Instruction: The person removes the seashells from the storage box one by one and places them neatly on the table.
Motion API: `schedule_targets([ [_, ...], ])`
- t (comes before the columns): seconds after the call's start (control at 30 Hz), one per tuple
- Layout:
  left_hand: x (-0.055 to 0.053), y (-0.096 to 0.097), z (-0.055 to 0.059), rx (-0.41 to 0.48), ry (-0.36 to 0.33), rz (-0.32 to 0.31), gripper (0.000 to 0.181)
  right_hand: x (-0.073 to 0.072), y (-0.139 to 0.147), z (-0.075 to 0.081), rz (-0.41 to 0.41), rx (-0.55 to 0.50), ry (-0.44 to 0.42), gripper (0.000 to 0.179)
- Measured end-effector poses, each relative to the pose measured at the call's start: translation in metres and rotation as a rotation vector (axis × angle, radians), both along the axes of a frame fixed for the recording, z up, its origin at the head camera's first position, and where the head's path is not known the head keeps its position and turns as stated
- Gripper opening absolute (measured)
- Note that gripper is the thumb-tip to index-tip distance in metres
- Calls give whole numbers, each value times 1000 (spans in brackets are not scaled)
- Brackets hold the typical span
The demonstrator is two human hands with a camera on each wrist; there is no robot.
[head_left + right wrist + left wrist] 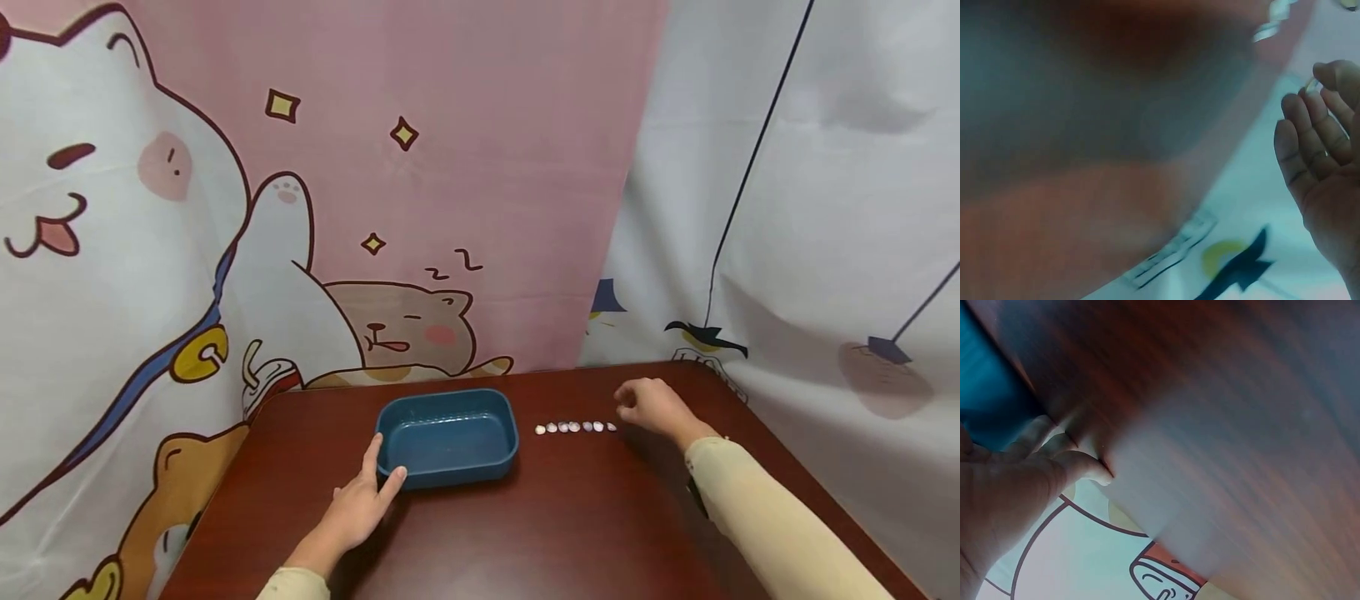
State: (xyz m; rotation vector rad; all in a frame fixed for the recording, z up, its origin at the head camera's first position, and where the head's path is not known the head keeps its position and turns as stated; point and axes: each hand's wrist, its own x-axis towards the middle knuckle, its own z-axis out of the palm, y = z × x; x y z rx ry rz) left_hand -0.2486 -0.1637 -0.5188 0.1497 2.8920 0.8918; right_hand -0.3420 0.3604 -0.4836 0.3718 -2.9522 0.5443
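A deep teal rectangular plastic bin (457,479) stands on the table. My left hand (360,504) touches its near left corner, thumb along the front wall and index finger at the left side; the fingers are straight and spread. In the left wrist view, the other fingertips (1104,475) rest down by the table beside the bin. To the right of the bin lies a straight row of several small pale shells (575,427). My right hand (654,407) hovers at the row's right end and pinches a small pale shell (1311,84) between thumb and index finger, mostly hidden by the fingertips.
The dark red-brown wooden table (525,542) ends at a printed fabric backdrop (525,167) behind and at both sides. Its right edge runs close beside my right forearm (765,508).
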Motion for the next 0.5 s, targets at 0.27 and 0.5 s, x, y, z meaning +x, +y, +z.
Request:
schedule_targets([
  [0.27,3,-6,1,-3,-9,13,88,7,18,-29,19,-10,-117,23],
  [0.5,2,-3,-3,7,-16,-2,89,12,17,-46,20,-21,-74,25],
])
